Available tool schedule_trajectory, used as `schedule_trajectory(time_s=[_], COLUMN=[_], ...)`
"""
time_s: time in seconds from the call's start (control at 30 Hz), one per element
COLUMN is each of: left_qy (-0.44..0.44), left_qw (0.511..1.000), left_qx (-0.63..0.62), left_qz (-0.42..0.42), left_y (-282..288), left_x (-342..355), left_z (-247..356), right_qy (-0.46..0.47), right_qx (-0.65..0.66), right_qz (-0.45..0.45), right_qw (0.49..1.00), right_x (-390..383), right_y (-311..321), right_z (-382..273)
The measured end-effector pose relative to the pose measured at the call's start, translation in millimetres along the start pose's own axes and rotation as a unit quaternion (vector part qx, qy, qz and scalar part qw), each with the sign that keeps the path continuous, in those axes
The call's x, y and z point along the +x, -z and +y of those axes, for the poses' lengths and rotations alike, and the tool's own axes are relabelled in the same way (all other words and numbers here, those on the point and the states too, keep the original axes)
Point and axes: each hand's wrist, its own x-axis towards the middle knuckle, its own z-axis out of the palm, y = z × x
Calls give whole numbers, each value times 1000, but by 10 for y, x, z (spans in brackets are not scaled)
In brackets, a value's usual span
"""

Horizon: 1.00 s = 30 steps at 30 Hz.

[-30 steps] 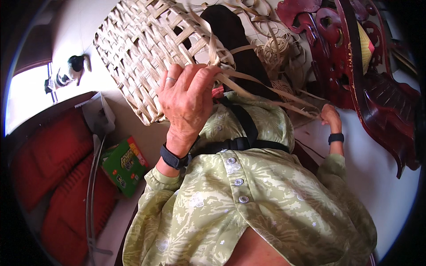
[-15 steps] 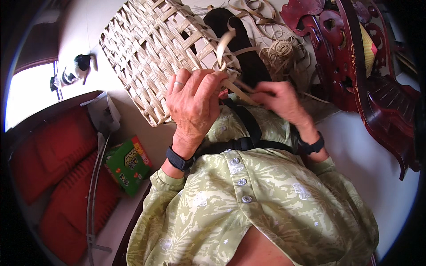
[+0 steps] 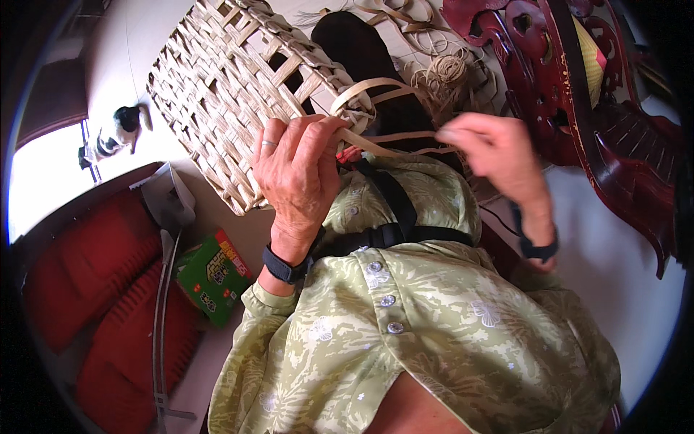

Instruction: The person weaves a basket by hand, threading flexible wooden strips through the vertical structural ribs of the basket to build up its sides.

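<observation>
A woven basket (image 3: 217,94) of flat, pale beige strips lies tilted over my lap, with gaps in the weave near its rim. My left hand (image 3: 296,163) is closed on the basket's edge at the near corner, thumb and fingers pinched together. From that corner a narrow flat strip (image 3: 397,137) stretches to my right hand (image 3: 495,148), slightly blurred, whose fingertips pinch its far end. Another length of strip (image 3: 376,82) curves in a loop above the corner. A bit of red shows beside my left fingers.
Tangled strips and a coil (image 3: 448,71) lie on the floor ahead. Dark red carved wooden furniture (image 3: 564,87) stands at the right. Red cushions (image 3: 94,253), a green box (image 3: 215,278) and a grey metal stand (image 3: 160,318) are at the left. A black-and-white dog (image 3: 119,134) is farther off.
My right hand has moved right and away from the basket, drawing the strip out straighter. My left hand and the basket have shifted slightly left in view.
</observation>
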Motion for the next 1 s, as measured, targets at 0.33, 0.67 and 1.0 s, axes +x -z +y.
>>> schedule_trajectory(time_s=[0.33, 0.67, 1.0], left_qy=[-11, -2, 2], left_qw=[1000, 999, 1000], left_qx=[4, 10, 0], left_qz=[14, 35, 19], left_y=[-29, -83, -66], left_x=[-39, 26, 14], left_z=[-60, -91, -43], right_qy=[133, -449, 72], right_qx=[54, -315, -142], right_qz=[-89, 296, -115], right_qw=[986, 783, 981], right_x=[316, -924, 518], right_y=[-719, 1690, -832], right_z=[317, 3141, 109])
